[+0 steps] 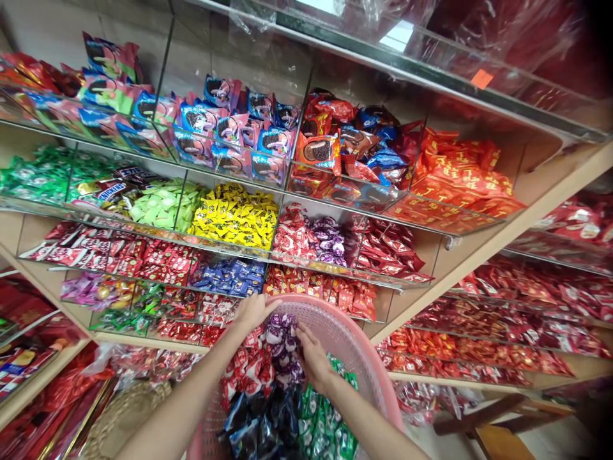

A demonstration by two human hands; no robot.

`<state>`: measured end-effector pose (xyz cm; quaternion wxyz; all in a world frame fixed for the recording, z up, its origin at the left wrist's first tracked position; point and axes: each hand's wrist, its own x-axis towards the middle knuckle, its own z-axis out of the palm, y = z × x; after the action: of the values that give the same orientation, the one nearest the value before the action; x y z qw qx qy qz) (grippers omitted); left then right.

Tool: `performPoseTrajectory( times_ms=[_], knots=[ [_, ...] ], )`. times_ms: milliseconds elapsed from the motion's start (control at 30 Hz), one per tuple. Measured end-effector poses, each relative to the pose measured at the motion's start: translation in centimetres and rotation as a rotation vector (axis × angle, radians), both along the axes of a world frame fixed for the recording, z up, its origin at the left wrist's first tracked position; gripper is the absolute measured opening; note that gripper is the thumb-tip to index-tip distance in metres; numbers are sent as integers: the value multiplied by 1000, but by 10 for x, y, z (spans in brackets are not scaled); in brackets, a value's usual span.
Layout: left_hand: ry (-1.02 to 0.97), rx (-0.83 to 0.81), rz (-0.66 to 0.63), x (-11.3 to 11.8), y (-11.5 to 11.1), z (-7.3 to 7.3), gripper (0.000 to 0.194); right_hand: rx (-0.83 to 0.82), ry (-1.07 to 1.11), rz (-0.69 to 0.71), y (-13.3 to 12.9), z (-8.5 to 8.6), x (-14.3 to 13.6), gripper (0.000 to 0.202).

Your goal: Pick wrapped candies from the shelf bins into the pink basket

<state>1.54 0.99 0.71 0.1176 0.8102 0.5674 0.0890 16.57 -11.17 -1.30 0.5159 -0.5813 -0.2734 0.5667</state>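
Purple-wrapped candies [282,345] in the pink plastic basket [345,332]: right hand [313,358] grasps them; left hand [251,313], at ten o'clock, grips the rim.

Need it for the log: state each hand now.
Left hand: open, gripping the pink basket rim.
Right hand: in the basket on purple candies; grip unclear.

basket [357,348] of sweets [282,348] before the shelves [479,255]
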Motion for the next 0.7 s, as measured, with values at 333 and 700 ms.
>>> performPoseTrajectory(
  times_ms=[333,700],
  knots=[
    [-10,18,-3,0,0,3,77,16,-6,-52,-2,-14,19,37],
    [-8,8,-5,0,0,3,78,60,-137,-42,6,8,34,27]
  ],
)
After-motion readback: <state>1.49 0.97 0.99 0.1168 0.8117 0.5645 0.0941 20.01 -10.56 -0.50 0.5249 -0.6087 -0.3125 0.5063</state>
